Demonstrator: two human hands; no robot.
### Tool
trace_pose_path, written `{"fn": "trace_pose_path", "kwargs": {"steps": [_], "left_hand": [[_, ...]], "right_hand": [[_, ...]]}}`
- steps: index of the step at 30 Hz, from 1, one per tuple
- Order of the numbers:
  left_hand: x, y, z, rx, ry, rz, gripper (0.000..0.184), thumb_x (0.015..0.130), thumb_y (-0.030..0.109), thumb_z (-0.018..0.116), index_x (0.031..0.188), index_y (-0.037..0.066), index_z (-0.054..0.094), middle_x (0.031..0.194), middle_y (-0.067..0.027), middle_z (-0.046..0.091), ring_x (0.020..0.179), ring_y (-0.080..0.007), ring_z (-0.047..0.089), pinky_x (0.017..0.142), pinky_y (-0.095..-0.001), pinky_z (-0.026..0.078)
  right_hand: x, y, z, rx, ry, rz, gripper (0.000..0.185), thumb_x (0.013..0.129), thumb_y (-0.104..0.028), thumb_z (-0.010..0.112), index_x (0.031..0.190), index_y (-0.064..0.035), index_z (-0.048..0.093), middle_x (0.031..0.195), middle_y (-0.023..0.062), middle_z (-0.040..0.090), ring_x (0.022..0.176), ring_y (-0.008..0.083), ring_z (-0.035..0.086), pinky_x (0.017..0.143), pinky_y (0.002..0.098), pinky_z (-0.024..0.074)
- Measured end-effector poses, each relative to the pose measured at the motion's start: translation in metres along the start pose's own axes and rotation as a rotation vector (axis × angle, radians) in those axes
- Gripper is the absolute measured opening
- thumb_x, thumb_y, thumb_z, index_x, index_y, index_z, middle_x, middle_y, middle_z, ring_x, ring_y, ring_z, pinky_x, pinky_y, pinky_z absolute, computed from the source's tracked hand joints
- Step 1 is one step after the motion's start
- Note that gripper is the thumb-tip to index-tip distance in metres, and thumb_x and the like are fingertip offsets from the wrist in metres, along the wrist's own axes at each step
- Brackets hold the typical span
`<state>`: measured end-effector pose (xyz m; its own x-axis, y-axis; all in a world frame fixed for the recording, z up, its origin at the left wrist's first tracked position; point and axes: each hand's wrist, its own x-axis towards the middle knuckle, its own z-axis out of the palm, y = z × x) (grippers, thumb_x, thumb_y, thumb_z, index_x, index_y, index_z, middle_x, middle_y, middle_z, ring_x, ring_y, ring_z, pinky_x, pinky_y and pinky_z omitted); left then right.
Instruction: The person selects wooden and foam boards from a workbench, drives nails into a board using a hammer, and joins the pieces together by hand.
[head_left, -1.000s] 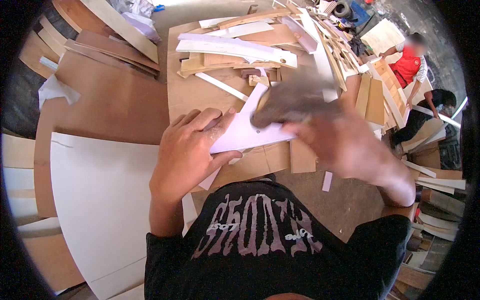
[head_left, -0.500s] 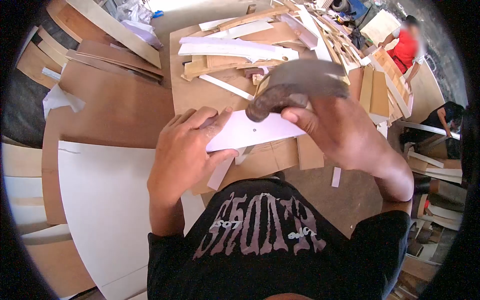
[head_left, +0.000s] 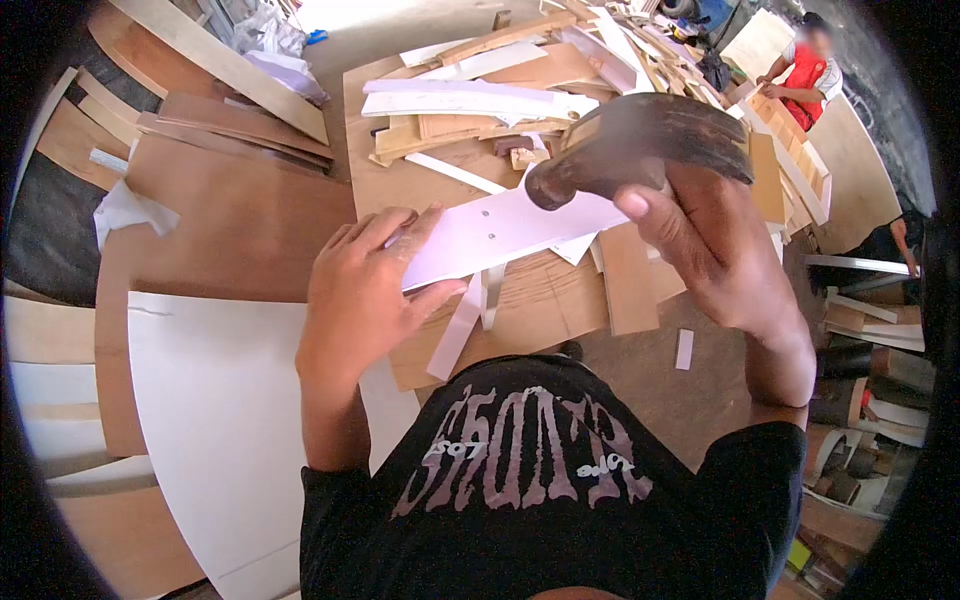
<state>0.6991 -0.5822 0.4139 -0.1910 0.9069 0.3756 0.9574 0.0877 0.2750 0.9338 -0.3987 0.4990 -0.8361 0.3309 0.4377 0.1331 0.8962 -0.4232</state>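
A pale lilac board (head_left: 510, 232) with two small dark nail marks lies across the middle of the view. My left hand (head_left: 370, 285) grips its left end, fingers over the top edge and thumb along the near edge. Raised above the board's right part, a dark, worn hammer (head_left: 640, 145) is held in my right hand (head_left: 710, 235), whose thumb rests near the head. The hammer's rounded face points left and is apart from the board. My right hand covers most of the handle.
Wood strips (head_left: 480, 98) are piled on the brown worktable (head_left: 560, 305). Large white and brown panels (head_left: 220, 400) stand at the left. A person in a red vest (head_left: 805, 80) is at the upper right beside a wooden frame; another person's arm (head_left: 903, 245) shows at the right edge.
The hammer, blurred before, has moved up and right with my right hand. Two marks on the board now show. My left hand keeps its grip on the board, which is tilted slightly more.
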Motion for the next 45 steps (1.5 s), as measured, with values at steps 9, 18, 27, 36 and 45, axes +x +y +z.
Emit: {"fn": "trace_pose_path", "kwargs": {"steps": [9,18,27,36,45], "left_hand": [[-0.001,-0.021,-0.013,-0.04,0.005,-0.031,0.062,0.073,0.033,0.087,0.125,0.004,0.07,0.11,-0.0152,0.069,0.099,-0.0357,0.067,0.087,-0.0447,0.054],[-0.002,-0.072,-0.012,-0.199,-0.128,-0.226,0.064,0.076,0.024,0.083,0.132,0.003,0.059,0.113,-0.0178,0.068,0.102,-0.0392,0.066,0.089,-0.0445,0.053],[0.034,-0.106,-0.002,-0.374,-0.303,-0.257,0.07,0.079,0.022,0.086,0.138,0.002,0.053,0.128,-0.0172,0.065,0.12,-0.0277,0.061,0.103,-0.0402,0.046],[0.042,-0.078,-0.017,-0.586,-0.365,-0.476,0.077,0.073,0.021,0.089,0.14,0.0,0.056,0.128,-0.0124,0.066,0.119,-0.0222,0.06,0.105,-0.0364,0.044],[0.002,-0.062,-0.036,-0.744,-0.048,-0.508,0.074,0.07,0.013,0.089,0.136,0.0,0.059,0.121,-0.0072,0.067,0.109,-0.018,0.062,0.098,-0.032,0.047]], "right_hand": [[-0.051,0.032,0.035,0.41,0.2,0.387,0.041,0.107,-0.041,0.054,0.095,-0.0026,0.058,0.065,-0.0013,0.048,0.05,0.0076,0.041,0.045,0.0248,0.0312],[-0.158,0.122,0.2,0.179,0.231,0.624,0.029,0.1,-0.021,0.061,0.122,-0.0041,0.067,0.103,0.0134,0.072,0.091,0.0302,0.069,0.082,0.0416,0.0543],[-0.213,0.193,0.341,-0.177,-0.333,0.808,0.037,0.091,-0.029,0.066,0.121,-0.0085,0.068,0.117,0.0162,0.071,0.106,0.0371,0.068,0.091,0.0495,0.054],[-0.189,0.252,0.374,-0.258,-0.274,0.63,0.041,0.086,-0.018,0.071,0.127,-0.0103,0.066,0.114,0.0122,0.066,0.108,0.0343,0.065,0.091,0.0479,0.0531],[-0.152,0.179,0.323,0.377,0.05,0.454,0.029,0.088,-0.014,0.074,0.114,-0.0049,0.065,0.106,0.0128,0.065,0.089,0.0281,0.068,0.078,0.038,0.0557]]}}
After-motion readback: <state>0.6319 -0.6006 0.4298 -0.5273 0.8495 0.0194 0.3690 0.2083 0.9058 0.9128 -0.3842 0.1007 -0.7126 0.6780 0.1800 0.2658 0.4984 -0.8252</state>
